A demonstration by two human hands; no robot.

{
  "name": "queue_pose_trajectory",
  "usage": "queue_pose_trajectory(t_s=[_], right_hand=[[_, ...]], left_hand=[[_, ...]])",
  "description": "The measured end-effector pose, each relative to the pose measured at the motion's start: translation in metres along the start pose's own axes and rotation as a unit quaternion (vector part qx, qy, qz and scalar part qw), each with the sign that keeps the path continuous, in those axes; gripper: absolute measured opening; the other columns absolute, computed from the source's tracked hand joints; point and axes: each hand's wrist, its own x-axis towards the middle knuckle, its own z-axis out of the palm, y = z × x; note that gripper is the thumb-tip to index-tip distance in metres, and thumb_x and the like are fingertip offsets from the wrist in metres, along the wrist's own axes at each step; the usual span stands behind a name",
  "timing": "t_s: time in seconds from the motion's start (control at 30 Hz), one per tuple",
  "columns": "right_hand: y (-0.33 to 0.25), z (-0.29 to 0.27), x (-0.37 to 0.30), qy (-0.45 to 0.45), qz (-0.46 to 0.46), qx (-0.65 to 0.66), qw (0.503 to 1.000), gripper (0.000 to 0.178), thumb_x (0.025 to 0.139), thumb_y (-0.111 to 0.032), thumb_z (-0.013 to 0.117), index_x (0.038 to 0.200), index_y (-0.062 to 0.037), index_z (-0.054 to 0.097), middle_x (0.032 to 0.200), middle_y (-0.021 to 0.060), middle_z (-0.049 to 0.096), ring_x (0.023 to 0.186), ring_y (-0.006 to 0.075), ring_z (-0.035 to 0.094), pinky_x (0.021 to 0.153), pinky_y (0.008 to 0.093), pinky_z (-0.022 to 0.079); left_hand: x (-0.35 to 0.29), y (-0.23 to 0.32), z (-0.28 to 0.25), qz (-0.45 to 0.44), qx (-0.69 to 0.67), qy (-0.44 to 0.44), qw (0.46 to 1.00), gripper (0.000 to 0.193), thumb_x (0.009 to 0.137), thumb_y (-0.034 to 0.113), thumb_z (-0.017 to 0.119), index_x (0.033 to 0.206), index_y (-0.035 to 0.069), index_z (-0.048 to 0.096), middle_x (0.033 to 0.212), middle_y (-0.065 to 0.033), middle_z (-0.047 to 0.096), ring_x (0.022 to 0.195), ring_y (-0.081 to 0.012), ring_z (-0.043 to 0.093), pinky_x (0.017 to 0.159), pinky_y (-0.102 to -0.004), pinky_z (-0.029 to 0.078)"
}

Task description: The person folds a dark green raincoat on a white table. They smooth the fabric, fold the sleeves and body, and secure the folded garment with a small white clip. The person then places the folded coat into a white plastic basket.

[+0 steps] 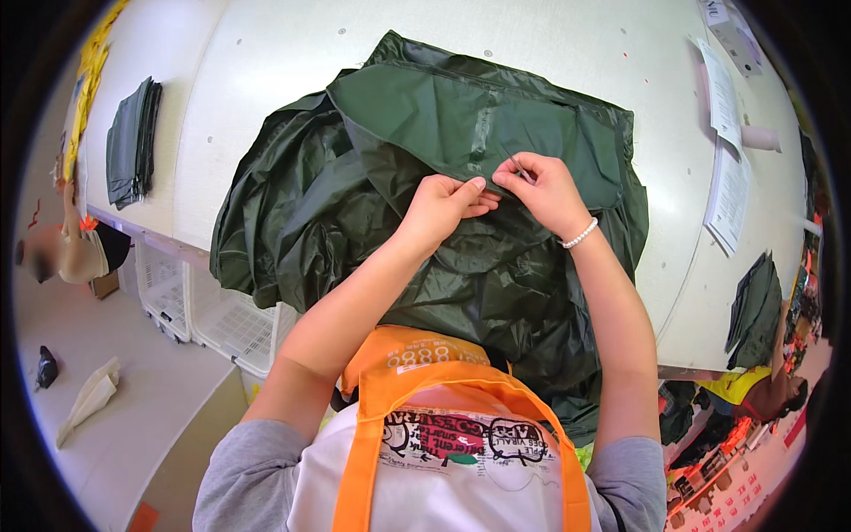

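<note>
A dark green, glossy garment (292,204) of thin waterproof-looking cloth lies rumpled over the table edge and hangs down in front of me. Its smoother upper panel (399,106) carries a shiny seam strip (483,122) running toward my fingers. My left hand (448,204) is closed, pinching the panel's lower edge between thumb and fingers. Close beside it, almost touching, my right hand (541,188) is closed around small metal thread snips (521,170). Their thin blades point up and left over the cloth; the handles are mostly hidden in my palm.
The white table (284,44) carries a folded dark green stack (131,146) at left. Papers (729,168), a cardboard tube (761,138) and more green cloth (753,306) lie at right. White plastic crates (235,319) stand below left. Other people are at both sides.
</note>
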Motion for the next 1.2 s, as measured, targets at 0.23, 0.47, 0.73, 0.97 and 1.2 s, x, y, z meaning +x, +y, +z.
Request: queue_pose_trajectory(t_s=[0.23,0.47,0.73,0.97,1.2], right_hand=[[0.001,0.022,-0.005,0.039,0.036,0.057,0.997,0.023,0.089,-0.019,0.063,0.090,0.0047,0.061,0.075,0.0048,0.062,0.065,0.0090,0.052,0.061,0.0254,0.045],[0.006,0.004,-0.029,0.120,0.027,0.107,0.987,0.027,0.096,-0.024,0.053,0.101,0.0030,0.052,0.089,0.0067,0.058,0.080,0.0114,0.053,0.075,0.0244,0.044],[-0.007,0.005,-0.049,0.074,-0.042,-0.055,0.995,0.021,0.088,-0.013,0.063,0.100,-0.0003,0.052,0.089,0.0112,0.062,0.082,0.0203,0.062,0.073,0.0299,0.049],[-0.014,0.011,-0.042,0.087,-0.052,-0.051,0.994,0.020,0.087,-0.013,0.064,0.097,0.0000,0.053,0.090,0.0128,0.063,0.081,0.0229,0.064,0.072,0.0309,0.050],[-0.015,0.012,-0.043,0.086,-0.043,-0.026,0.995,0.019,0.086,-0.014,0.065,0.096,0.0000,0.055,0.086,0.0131,0.063,0.079,0.0237,0.065,0.069,0.0302,0.050]], left_hand=[[0.000,-0.007,0.001,0.006,-0.051,0.053,0.997,0.015,0.089,0.013,0.064,0.083,0.000,0.061,0.082,-0.0089,0.066,0.079,-0.0151,0.065,0.073,-0.0255,0.052],[-0.001,-0.004,0.003,-0.002,-0.118,0.056,0.991,0.014,0.089,0.013,0.064,0.085,0.000,0.061,0.082,-0.0084,0.066,0.078,-0.0160,0.065,0.075,-0.0260,0.053],[-0.001,-0.006,0.003,-0.005,-0.207,0.014,0.978,0.013,0.089,0.013,0.063,0.087,0.000,0.061,0.085,-0.0082,0.066,0.082,-0.0159,0.065,0.079,-0.0270,0.052],[-0.004,-0.007,0.003,0.018,-0.190,0.004,0.982,0.011,0.089,0.010,0.062,0.090,-0.001,0.063,0.089,-0.0096,0.067,0.083,-0.0152,0.065,0.079,-0.0271,0.052],[-0.006,-0.008,0.005,0.032,-0.141,0.028,0.989,0.010,0.089,0.007,0.061,0.090,-0.002,0.063,0.088,-0.0091,0.067,0.081,-0.0143,0.065,0.078,-0.0262,0.053]])
